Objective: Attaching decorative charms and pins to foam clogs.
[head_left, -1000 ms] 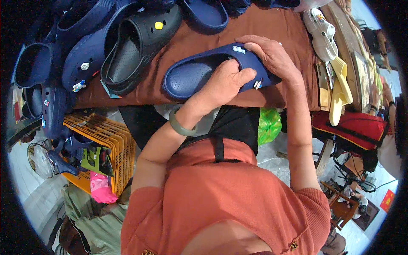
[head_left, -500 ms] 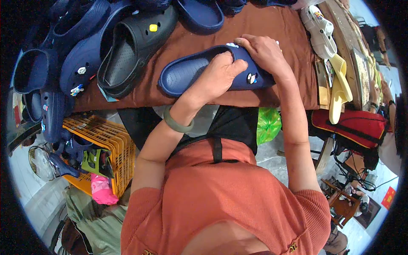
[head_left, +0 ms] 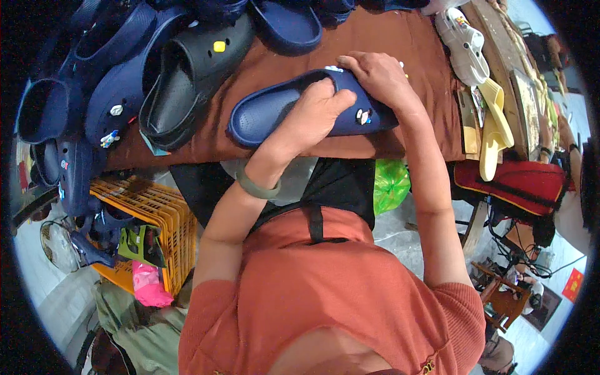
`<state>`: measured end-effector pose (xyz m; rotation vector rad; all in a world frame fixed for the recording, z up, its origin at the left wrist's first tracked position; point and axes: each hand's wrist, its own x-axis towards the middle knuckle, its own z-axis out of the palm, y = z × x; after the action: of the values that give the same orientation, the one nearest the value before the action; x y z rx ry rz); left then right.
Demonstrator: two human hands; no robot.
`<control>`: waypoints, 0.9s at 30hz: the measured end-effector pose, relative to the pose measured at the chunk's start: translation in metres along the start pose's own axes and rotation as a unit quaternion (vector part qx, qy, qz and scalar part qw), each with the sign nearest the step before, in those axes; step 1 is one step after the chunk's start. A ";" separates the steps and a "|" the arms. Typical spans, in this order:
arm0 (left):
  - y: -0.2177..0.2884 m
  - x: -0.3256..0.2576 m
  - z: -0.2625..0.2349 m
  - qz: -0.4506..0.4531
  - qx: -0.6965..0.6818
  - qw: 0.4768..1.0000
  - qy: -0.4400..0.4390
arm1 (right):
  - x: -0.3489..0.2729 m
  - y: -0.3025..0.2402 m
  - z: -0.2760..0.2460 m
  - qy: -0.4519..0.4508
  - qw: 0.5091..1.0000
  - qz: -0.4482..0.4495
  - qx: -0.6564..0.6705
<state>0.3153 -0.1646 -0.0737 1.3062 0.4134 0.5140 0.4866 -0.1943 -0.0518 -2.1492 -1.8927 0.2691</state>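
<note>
Navy clog (head_left: pixel 269 112) lies gripped under both hands, left hand (head_left: pixel 315 115) and right hand (head_left: pixel 378 78).

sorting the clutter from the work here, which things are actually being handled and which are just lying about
In hand:
navy clog, held by both the left hand and the right hand
small charm on its strap

Lying about:
black clog
white clog
yellow sandal
orange crate
green bag
</note>
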 end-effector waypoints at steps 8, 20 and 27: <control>0.019 -0.007 -0.002 -0.017 -0.017 1.000 0.012 | 0.009 0.005 0.018 -0.005 0.996 -0.045 -0.076; 0.009 -0.008 0.000 -0.043 -0.076 0.996 -0.019 | -0.007 -0.018 -0.004 0.005 0.966 -0.066 0.251; 0.004 -0.006 -0.011 -0.059 -0.067 0.994 -0.064 | 0.006 -0.010 0.006 -0.036 0.935 -0.198 0.291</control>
<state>0.3040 -0.1584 -0.0726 1.1713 0.3420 0.3502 0.4759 -0.1871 -0.0538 -1.3605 -1.9173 0.7233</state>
